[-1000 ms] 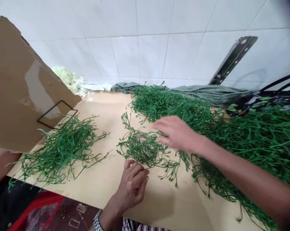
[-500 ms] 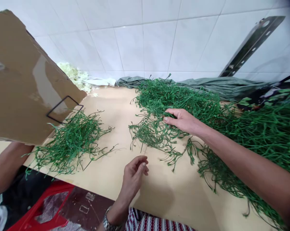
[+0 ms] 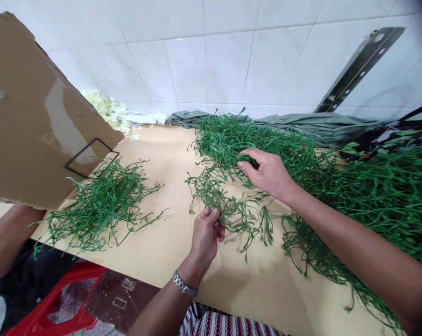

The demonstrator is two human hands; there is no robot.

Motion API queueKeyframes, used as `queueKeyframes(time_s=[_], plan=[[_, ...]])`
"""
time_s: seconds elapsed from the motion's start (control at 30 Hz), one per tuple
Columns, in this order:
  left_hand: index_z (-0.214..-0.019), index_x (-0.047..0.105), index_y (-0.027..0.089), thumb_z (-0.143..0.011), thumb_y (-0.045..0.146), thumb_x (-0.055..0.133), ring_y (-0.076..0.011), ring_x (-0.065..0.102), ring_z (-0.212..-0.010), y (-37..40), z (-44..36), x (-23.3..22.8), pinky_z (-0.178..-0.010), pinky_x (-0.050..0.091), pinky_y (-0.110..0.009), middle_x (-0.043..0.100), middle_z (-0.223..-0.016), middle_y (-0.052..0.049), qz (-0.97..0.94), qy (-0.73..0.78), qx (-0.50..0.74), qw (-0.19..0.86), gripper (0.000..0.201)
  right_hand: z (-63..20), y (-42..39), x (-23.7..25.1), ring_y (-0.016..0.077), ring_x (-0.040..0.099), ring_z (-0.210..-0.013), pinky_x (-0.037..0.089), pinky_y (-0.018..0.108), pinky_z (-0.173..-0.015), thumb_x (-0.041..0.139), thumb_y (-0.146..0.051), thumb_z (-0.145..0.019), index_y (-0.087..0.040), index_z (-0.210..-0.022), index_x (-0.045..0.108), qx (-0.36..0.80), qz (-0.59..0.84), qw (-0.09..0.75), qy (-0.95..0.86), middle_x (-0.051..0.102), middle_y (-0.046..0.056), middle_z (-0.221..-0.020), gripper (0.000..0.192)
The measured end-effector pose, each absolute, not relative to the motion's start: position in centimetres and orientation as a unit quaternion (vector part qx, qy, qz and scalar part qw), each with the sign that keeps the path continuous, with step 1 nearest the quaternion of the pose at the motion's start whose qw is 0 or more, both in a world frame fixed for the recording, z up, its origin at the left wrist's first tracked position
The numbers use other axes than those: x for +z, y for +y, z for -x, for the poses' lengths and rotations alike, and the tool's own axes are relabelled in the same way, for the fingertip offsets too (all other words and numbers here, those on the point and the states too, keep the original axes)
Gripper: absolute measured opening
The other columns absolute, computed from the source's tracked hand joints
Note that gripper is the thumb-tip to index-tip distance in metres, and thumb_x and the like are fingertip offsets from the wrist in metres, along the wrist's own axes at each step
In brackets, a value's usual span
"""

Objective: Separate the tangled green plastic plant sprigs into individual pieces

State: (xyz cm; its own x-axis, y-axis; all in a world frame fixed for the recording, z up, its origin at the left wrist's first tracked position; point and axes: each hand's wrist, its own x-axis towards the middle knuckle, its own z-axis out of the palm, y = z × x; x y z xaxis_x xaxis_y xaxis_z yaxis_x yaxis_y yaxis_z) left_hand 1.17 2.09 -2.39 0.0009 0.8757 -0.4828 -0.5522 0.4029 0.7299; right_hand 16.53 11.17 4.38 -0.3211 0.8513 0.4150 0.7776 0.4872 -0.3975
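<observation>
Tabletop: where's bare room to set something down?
Bare table between the small stem pile and the clump the left hand pinches; also the near edge below both hands. The right side is crowded: big stem heap under the right hand.

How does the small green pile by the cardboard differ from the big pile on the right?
The small green pile lies loose and thin, apart from both hands; the big pile is far larger and denser, spreading to the wall. The right hand reaches into the big pile's edge; nothing touches the small one. Both are the same green plastic sprigs on the table.
</observation>
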Motion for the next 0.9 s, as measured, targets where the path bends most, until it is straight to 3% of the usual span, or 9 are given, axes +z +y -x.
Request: queueKeyframes(time_s=[0.1, 0.17, 0.33, 0.5, 0.67, 0.77, 0.9], plan=[[-0.073, 0.056, 0.012, -0.070, 0.029, 0.064, -0.0010, 0.030, -0.036, 1.1, 0.7, -0.7, -0.033, 0.014, -0.013, 0.042, -0.050, 0.006, -0.274, 0.508, 0.515, 0.634, 0.019, -17.0, 12.7, 2.2, 0.0252, 0.052, -0.093, 0.036, 0.032, -0.076, 0.038, -0.025, -0.087, -0.013, -0.107, 0.059, -0.058, 0.532, 0.067, -0.842, 0.060, 0.015, -0.098, 0.032], [-0.077, 0.059, 0.012, -0.073, 0.032, 0.061, -0.0019, 0.031, -0.041, 0.3, 2.3, 0.2, -0.038, 0.020, -0.013, 0.041, -0.051, 0.005, -0.349, 0.515, 0.528, 0.578, 0.020, -17.6, 13.9, 1.0, 0.0277, 0.051, -0.096, 0.036, 0.035, -0.076, 0.039, -0.021, -0.086, -0.011, -0.104, 0.060, -0.073, 0.549, -0.007, -0.833, 0.060, 0.018, -0.098, 0.030], [-0.063, 0.057, 0.013, -0.075, 0.032, 0.061, -0.0057, 0.033, -0.050, -0.7, 4.9, 0.2, -0.046, 0.028, -0.017, 0.038, -0.054, 0.004, -0.423, 0.493, 0.581, 0.490, 0.023, -19.0, 15.8, 0.8, 0.0270, 0.055, -0.092, 0.038, 0.037, -0.076, 0.048, -0.030, -0.082, -0.013, -0.106, 0.061, -0.060, 0.571, -0.032, -0.818, 0.060, 0.016, -0.099, 0.032], [-0.077, 0.059, 0.014, -0.080, 0.035, 0.052, -0.0072, 0.031, -0.049, -0.6, 4.5, -0.5, -0.043, 0.023, -0.019, 0.042, -0.054, 0.003, -0.452, 0.511, 0.540, 0.492, 0.022, -20.7, 14.7, 4.2, 0.0255, 0.055, -0.094, 0.041, 0.035, -0.076, 0.050, -0.041, -0.080, -0.021, -0.115, 0.057, -0.046, 0.508, -0.016, -0.860, 0.057, 0.011, -0.109, 0.041], [-0.063, 0.052, 0.014, -0.082, 0.034, 0.047, -0.0087, 0.031, -0.052, -1.0, 4.4, 0.5, -0.048, 0.025, -0.021, 0.036, -0.053, 0.003, -0.529, 0.587, 0.470, 0.393, 0.028, -20.5, 9.5, 6.4, 0.0248, 0.056, -0.087, 0.045, 0.039, -0.076, 0.045, -0.039, -0.084, -0.020, -0.084, 0.069, -0.046, 0.463, 0.072, -0.882, 0.061, 0.009, -0.097, 0.031], [-0.062, 0.051, 0.015, -0.081, 0.032, 0.045, -0.0098, 0.032, -0.054, -1.4, 4.5, 1.3, -0.050, 0.025, -0.022, 0.035, -0.053, 0.003, -0.567, 0.608, 0.439, 0.340, 0.026, -17.8, 6.0, 3.8, 0.0201, 0.057, -0.088, 0.048, 0.035, -0.079, 0.042, -0.033, -0.087, -0.023, -0.093, 0.067, 0.057, 0.390, 0.090, -0.915, 0.063, 0.007, -0.096, 0.028], [-0.056, 0.043, 0.016, -0.082, 0.030, 0.043, -0.0091, 0.029, -0.052, -2.1, 4.7, 1.8, -0.049, 0.023, -0.022, 0.032, -0.052, 0.003, -0.594, 0.610, 0.420, 0.314, 0.030, -15.0, 5.3, -1.9, 0.0285, 0.044, -0.116, 0.039, 0.045, -0.093, 0.056, -0.029, -0.079, -0.021, -0.108, 0.061, 0.077, 0.301, 0.027, -0.950, 0.049, 0.010, -0.125, 0.031]])
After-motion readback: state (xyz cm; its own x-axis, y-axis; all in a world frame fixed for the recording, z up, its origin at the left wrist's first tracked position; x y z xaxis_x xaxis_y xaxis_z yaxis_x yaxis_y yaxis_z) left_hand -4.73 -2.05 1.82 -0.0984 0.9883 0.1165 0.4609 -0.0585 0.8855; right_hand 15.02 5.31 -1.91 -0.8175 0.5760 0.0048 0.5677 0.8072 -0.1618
